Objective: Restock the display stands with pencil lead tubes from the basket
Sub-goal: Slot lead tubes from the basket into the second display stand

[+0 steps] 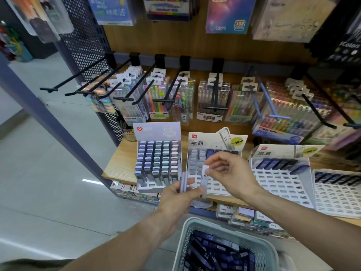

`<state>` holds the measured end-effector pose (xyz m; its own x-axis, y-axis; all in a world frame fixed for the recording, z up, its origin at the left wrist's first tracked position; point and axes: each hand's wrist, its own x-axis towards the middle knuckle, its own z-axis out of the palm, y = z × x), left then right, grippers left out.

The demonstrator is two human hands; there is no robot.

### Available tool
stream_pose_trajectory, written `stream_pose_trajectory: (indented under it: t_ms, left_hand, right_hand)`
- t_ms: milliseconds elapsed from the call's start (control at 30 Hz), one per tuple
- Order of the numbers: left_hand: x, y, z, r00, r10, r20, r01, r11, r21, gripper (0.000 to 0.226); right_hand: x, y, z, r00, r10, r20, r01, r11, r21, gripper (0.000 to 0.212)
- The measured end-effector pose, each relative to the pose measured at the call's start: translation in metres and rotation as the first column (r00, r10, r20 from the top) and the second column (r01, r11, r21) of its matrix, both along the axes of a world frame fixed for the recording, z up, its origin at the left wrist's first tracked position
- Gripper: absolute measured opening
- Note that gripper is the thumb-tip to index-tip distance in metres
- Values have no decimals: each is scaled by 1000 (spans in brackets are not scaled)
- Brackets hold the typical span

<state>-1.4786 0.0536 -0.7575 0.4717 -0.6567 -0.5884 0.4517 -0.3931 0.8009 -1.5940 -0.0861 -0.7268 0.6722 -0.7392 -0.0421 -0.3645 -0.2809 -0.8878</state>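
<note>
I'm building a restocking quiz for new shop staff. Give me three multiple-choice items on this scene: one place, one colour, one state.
1. Where is the pale green plastic mesh basket?
A. below the wooden shelf, in front of the person
B. on a hook
C. on the shelf

2. What colour are most tubes in the basket?
A. red
B. dark blue
C. yellow

3. What is the right hand doing?
A. hanging idle
B. resting flat on the shelf
C. pinching a pale lead tube

Answers: 1 A, basket at bottom of view; 2 B, its contents look navy; 3 C, fingertips grip the tube.
</note>
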Motion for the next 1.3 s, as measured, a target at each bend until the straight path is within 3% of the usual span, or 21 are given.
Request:
stream_pose_trajectory:
  t_ms: [167,533,767,1000,1233,1300]
  left_hand:
    - [6,2,-7,979,146,-141,-140,989,53,19]
    - [11,18,-3,971,47,-233,-60,997,-46,21]
    - [13,20,-7,977,78,-196,-79,997,2,26]
    - [9,21,-6,989,80,-124,-79,997,15,22]
    - [8,20,-3,995,76,-69,-78,997,-22,23]
    - [7,19,-2,994,84,-62,-86,996,-26,25]
  right_hand:
    - [7,-4,-21,995,-94,-24,87,975,-206,18]
    - [32,-1,-39,992,-34,-124,-13,931,-364,19]
    - [37,6,-39,982,58,-178,-136,874,-466,9]
    - [38,5,-41,980,58,-190,-141,874,-464,11]
    - [40,-4,-43,921,91,-378,-272,847,-457,28]
    - [39,-2,-42,928,94,-360,-260,856,-447,26]
